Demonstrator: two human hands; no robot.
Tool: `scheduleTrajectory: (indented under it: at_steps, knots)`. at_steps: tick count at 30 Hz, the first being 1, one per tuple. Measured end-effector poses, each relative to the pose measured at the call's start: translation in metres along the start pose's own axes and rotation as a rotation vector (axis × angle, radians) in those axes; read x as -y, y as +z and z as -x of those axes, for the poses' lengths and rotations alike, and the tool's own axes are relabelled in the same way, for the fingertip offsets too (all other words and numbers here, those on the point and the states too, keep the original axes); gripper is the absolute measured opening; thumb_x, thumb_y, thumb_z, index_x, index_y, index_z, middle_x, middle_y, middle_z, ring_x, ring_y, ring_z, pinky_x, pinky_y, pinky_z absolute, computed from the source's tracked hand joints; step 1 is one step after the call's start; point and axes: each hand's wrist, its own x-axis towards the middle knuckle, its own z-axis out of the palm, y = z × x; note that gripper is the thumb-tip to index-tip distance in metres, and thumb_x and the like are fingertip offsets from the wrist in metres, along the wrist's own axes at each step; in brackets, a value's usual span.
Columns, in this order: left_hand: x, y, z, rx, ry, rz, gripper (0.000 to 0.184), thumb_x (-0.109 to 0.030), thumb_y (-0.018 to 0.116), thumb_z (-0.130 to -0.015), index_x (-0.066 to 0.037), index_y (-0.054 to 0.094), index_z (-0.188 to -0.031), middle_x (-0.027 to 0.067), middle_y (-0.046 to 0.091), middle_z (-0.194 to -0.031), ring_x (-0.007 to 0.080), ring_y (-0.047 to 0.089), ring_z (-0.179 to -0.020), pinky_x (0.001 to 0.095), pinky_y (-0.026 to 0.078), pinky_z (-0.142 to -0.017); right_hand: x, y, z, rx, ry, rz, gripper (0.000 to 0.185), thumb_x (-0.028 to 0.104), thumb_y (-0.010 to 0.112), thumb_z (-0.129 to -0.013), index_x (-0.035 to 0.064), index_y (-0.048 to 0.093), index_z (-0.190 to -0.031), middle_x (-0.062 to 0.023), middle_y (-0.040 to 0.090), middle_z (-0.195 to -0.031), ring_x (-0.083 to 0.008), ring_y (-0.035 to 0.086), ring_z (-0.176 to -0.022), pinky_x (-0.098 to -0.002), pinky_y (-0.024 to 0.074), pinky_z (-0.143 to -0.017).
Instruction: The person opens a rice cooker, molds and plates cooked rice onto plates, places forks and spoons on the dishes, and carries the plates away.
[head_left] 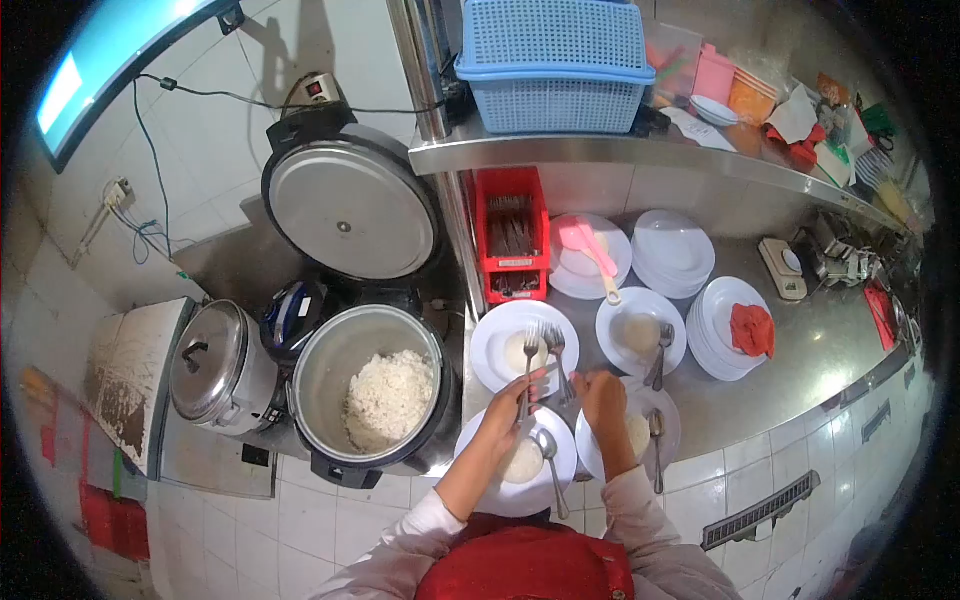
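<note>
My left hand (505, 408) is closed around a fork (531, 350), tines pointing away from me, above the white plates. My right hand (603, 405) has its fingers drawn together; what they hold, if anything, is hidden. Below my left hand is a near-left plate (478, 478) with a mound of rice and a spoon (548, 447). Under my right wrist, another plate (672, 412) bears rice and a spoon (656, 428). The far-left plate (487, 345) and far-right plate (610, 318) each hold rice, with cutlery (664, 345) along their right sides.
An open rice cooker (440, 400) with rice stands left, beside a lidded pot (208, 365). Behind the plates are a red cutlery bin (512, 190), a pink rice paddle (600, 250) on a plate, and stacked plates (675, 245). A metal shelf (600, 152) overhangs the counter.
</note>
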Motion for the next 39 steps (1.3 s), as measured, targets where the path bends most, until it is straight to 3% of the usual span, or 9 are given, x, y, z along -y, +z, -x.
scheduleTrajectory:
  at_steps: [4, 9, 14, 18, 21, 22, 26, 30, 39]
  knots:
    - [0.013, 0.010, 0.033, 0.170, -0.096, 0.120, 0.034, -0.023, 0.035, -0.097, -0.013, 0.051, -0.126, -0.0031, 0.054, -0.096, 0.0070, 0.048, -0.081, 0.0217, 0.042, -0.068, 0.037, -0.046, 0.031, 0.535, 0.131, -1.022, 0.025, 0.023, 0.066, -0.080, -0.0019, 0.064, -0.080, -0.0047, 0.060, -0.063, -0.0104, 0.053, -0.053, -0.0259, 0.0428, -0.048]
    - [0.062, -0.012, 0.046, 0.286, -0.182, -0.021, 0.039, -0.028, 0.038, -0.097, -0.012, 0.043, -0.132, 0.0007, 0.057, -0.108, 0.0090, 0.050, -0.093, 0.0250, 0.036, -0.088, 0.015, -0.048, 0.087, 0.536, 0.173, -1.000, 0.019, 0.016, 0.069, -0.077, -0.0029, 0.065, -0.080, -0.0045, 0.059, -0.062, -0.0093, 0.053, -0.052, -0.0251, 0.0428, -0.048]
    - [0.056, -0.044, 0.099, -0.221, 0.245, -0.449, 0.041, -0.021, 0.061, -0.085, -0.006, 0.047, -0.120, 0.0081, 0.043, -0.116, 0.0184, 0.043, -0.106, 0.0310, 0.040, -0.087, -0.026, -0.035, 0.132, 0.753, 0.395, -0.774, 0.025, 0.018, 0.072, -0.074, -0.0043, 0.063, -0.067, -0.0079, 0.058, -0.052, -0.0117, 0.056, -0.046, -0.0282, 0.0459, -0.048]
    - [0.090, -0.120, 0.100, -0.603, 0.335, -0.388, 0.042, -0.016, 0.062, -0.083, -0.001, 0.044, -0.118, 0.0094, 0.042, -0.108, 0.0192, 0.046, -0.097, 0.0292, 0.041, -0.084, -0.015, -0.045, 0.118, 0.945, 0.227, -0.460, 0.031, 0.027, 0.069, -0.076, -0.0022, 0.064, -0.068, -0.0147, 0.062, -0.060, -0.0215, 0.062, -0.051, -0.0331, 0.0479, -0.051]
    - [0.111, -0.144, 0.107, -0.746, -0.062, -0.102, 0.046, -0.016, 0.063, -0.082, -0.008, 0.042, -0.122, 0.0105, 0.044, -0.114, 0.0199, 0.048, -0.098, 0.0352, 0.042, -0.083, -0.007, -0.035, 0.087, 0.606, -0.302, 0.023, 0.035, 0.034, 0.062, -0.080, 0.0004, 0.064, -0.069, -0.0178, 0.062, -0.063, -0.0295, 0.061, -0.056, -0.0399, 0.0475, -0.056]
    - [0.116, -0.152, 0.116, -0.418, -0.049, -0.610, 0.037, -0.019, 0.052, -0.088, -0.005, 0.044, -0.122, 0.0115, 0.047, -0.111, 0.0208, 0.048, -0.098, 0.0339, 0.041, -0.085, 0.013, -0.046, 0.060, 0.498, -0.226, -0.141, 0.029, 0.027, 0.062, -0.079, 0.0003, 0.063, -0.067, -0.0191, 0.060, -0.065, -0.0331, 0.059, -0.060, -0.0405, 0.0456, -0.056]
    - [0.104, -0.120, 0.135, -0.003, -0.196, -0.281, 0.039, -0.025, 0.033, -0.096, -0.005, 0.043, -0.128, 0.0156, 0.051, -0.116, 0.0265, 0.047, -0.109, 0.0371, 0.030, -0.101, 0.071, -0.020, -0.099, -0.053, -0.406, -0.328, 0.014, 0.012, 0.058, -0.075, -0.0008, 0.061, -0.070, -0.0211, 0.060, -0.074, -0.0380, 0.058, -0.071, -0.0423, 0.0462, -0.062]
    - [0.060, -0.107, 0.114, -0.035, -0.056, -0.038, 0.038, -0.024, 0.035, -0.095, -0.005, 0.039, -0.129, 0.0156, 0.050, -0.118, 0.0266, 0.047, -0.109, 0.0372, 0.032, -0.100, 0.124, 0.026, -0.222, -0.090, -0.462, -0.027, 0.019, 0.017, 0.059, -0.076, -0.0009, 0.063, -0.078, -0.0248, 0.061, -0.079, -0.0403, 0.060, -0.078, -0.0489, 0.0477, -0.070]
    - [0.020, -0.121, 0.118, -0.114, 0.128, 0.059, 0.040, -0.021, 0.040, -0.094, -0.005, 0.032, -0.130, 0.0157, 0.047, -0.120, 0.0267, 0.046, -0.111, 0.0376, 0.035, -0.099, 0.121, 0.127, -0.313, 0.030, 0.076, -0.081, 0.015, 0.007, 0.054, -0.080, -0.0018, 0.064, -0.086, -0.0225, 0.063, -0.091, -0.0353, 0.062, -0.090, -0.0427, 0.0511, -0.076]
